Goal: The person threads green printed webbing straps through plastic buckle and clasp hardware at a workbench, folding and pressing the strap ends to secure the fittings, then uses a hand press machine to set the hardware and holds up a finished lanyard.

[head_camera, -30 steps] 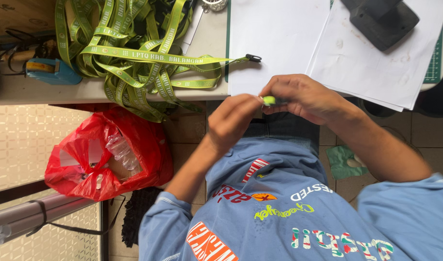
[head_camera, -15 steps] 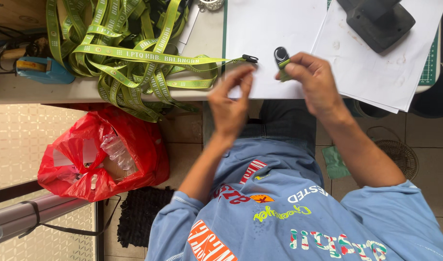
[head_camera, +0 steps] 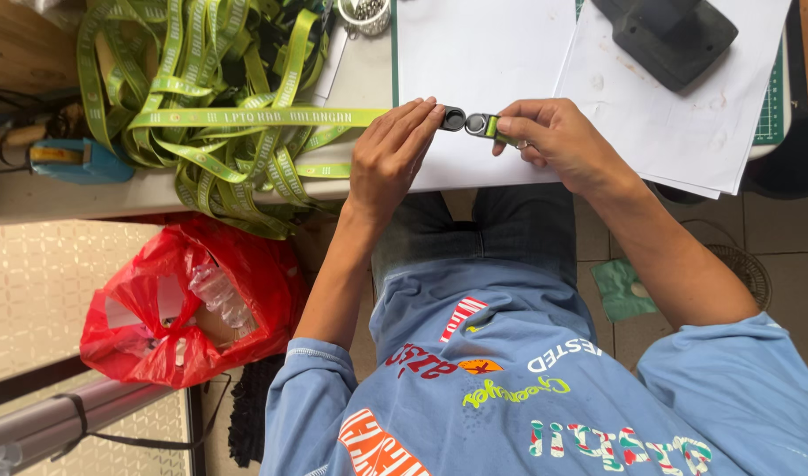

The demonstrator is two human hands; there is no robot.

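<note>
My left hand [head_camera: 391, 157] rests on the table edge and pinches a black plastic buckle piece [head_camera: 453, 118] at the end of a lime-green lanyard strap [head_camera: 272, 116]. My right hand [head_camera: 555, 141] grips a second dark buckle piece [head_camera: 480, 125] with a short bit of green strap through it. The two pieces sit end to end, touching or nearly so, above a white sheet of paper [head_camera: 483, 53]. A heap of green printed lanyards [head_camera: 214, 106] lies to the left of my left hand.
A black moulded tool [head_camera: 673, 33] sits on white sheets at the back right, over a green cutting mat [head_camera: 770, 115]. A blue tool [head_camera: 74, 161] lies far left. A small container of metal parts [head_camera: 366, 13] stands behind. A red plastic bag [head_camera: 188, 308] sits on the floor.
Both hands rose from my lap to the table edge. The right hand's buckle piece has come down beside the left hand's black piece, and the view has moved closer.
</note>
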